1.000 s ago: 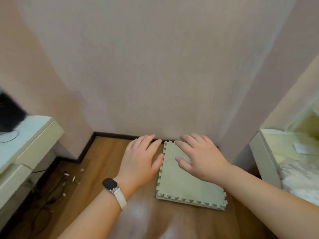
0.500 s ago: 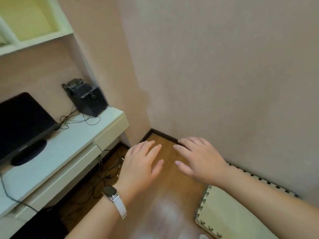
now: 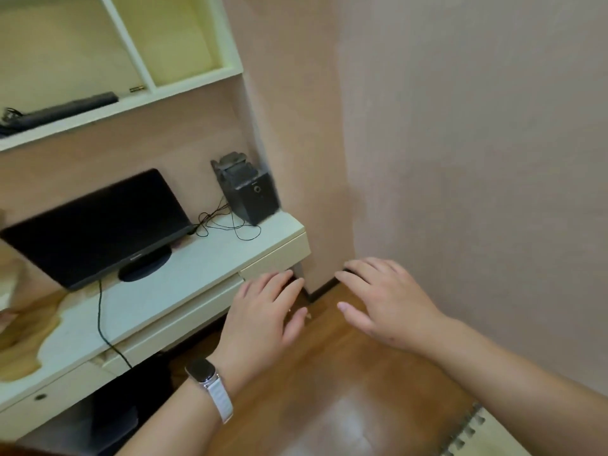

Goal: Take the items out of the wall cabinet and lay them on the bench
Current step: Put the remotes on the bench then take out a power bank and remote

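My left hand [image 3: 263, 320], with a watch on a white strap at the wrist, hovers palm down over the wooden floor, fingers spread and empty. My right hand [image 3: 385, 307] hovers beside it, also spread and empty. A pale green foam puzzle mat [image 3: 483, 436] lies at the lower right corner, mostly cut off. At the upper left is the cream wall cabinet [image 3: 184, 83] with open compartments; a long black flat item [image 3: 65, 110] and a small brass-coloured object [image 3: 136, 89] lie on its shelf.
A white desk [image 3: 184, 284] at left carries a black monitor [image 3: 95, 222], a black speaker [image 3: 245, 189] and loose cables. A drawer front sits under the desk edge. Pink walls meet at a corner ahead, with dark skirting at the floor.
The view has swung left and up: the foam mat slid from under my hands to the lower right corner, and the desk, monitor and wall cabinet came into view. Both hands stay empty.
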Motion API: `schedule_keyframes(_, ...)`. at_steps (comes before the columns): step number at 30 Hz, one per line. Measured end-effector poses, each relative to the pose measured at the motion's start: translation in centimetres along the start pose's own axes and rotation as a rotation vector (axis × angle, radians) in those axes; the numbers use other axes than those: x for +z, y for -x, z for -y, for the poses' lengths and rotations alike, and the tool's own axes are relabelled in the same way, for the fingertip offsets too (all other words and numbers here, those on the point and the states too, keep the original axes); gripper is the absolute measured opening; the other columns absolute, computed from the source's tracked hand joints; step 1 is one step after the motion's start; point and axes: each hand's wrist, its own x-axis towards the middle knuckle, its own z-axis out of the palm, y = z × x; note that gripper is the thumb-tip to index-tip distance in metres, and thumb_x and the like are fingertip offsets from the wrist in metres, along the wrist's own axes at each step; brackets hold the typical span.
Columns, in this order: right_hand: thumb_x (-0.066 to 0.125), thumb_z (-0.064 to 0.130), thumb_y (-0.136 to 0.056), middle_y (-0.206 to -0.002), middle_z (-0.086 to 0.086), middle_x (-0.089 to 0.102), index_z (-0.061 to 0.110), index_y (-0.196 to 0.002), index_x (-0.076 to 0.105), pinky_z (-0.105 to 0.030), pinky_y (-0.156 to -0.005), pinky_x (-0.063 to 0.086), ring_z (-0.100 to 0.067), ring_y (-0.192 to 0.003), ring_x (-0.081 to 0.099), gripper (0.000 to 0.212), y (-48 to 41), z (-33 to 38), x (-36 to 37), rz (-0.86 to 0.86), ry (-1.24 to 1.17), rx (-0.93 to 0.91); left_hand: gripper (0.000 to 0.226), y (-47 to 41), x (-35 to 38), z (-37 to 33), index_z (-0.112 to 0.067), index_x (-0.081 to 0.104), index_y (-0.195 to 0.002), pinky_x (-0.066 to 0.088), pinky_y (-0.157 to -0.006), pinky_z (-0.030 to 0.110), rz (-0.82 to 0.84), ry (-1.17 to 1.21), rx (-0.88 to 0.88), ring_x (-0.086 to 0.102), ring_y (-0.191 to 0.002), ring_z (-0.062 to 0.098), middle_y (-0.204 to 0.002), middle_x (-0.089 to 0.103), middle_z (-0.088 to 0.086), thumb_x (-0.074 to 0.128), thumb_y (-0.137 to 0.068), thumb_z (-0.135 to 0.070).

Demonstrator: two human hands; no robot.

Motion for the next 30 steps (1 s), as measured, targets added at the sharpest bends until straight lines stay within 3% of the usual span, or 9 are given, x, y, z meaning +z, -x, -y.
schedule_keyframes(6, 0.049, 0.049, -0.087, -0.117, -0.003, 0.066, 0.018, -0.117, 0.065, -0.038, -0.092, 0.047, -0.025, -0.109, 0.059, 0.046, -7.7, 0.5, 3.3, -0.008, 0.017, -0.104, 0.044, -3.0, 2.1, 6.7, -0.024, 0.058, -0.13, 0.039, -0.104, 0.042, -0.04, 0.027, -0.062, 0.05, -0.126, 0.022, -0.134, 0.059, -0.002, 0.051, -0.092, -0.045)
schedule_keyframes(15, 0.049, 0.051, -0.085, -0.117, -0.004, 0.066, 0.018, -0.118, 0.065, -0.038, -0.086, 0.049, -0.027, -0.107, 0.06, 0.049, -22.3, 4.1, 7.7, 0.03, 0.135, -0.108, 0.045, -9.8, 4.2, 20.2, -0.022, 0.062, -0.127, 0.04, -0.102, 0.04, -0.151, 0.09, -0.056, 0.053, -0.124, 0.023, -0.131, 0.062, -0.001, 0.051, -0.091, -0.046)
schedule_keyframes(20, 0.044, 0.052, -0.09, -0.122, -0.002, 0.064, 0.02, -0.124, 0.061, -0.039, -0.091, 0.047, -0.024, -0.112, 0.058, 0.049, -29.5, 5.7, 8.0, -0.004, 0.201, -0.066, 0.048, -14.3, 4.2, 27.6, -0.024, 0.061, -0.129, 0.038, -0.105, 0.04, -0.211, 0.095, -0.029, 0.053, -0.125, 0.02, -0.132, 0.061, -0.003, 0.044, -0.092, -0.048)
schedule_keyframes(30, 0.042, 0.052, -0.092, -0.125, -0.001, 0.062, 0.021, -0.128, 0.059, -0.038, -0.091, 0.046, -0.023, -0.114, 0.056, 0.051, -37.6, 5.5, 7.3, -0.033, 0.269, -0.076, 0.045, -19.6, 4.6, 33.7, -0.024, 0.06, -0.132, 0.034, -0.108, 0.041, -0.294, 0.169, -0.028, 0.048, -0.129, 0.02, -0.135, 0.059, -0.003, 0.05, -0.093, -0.045)
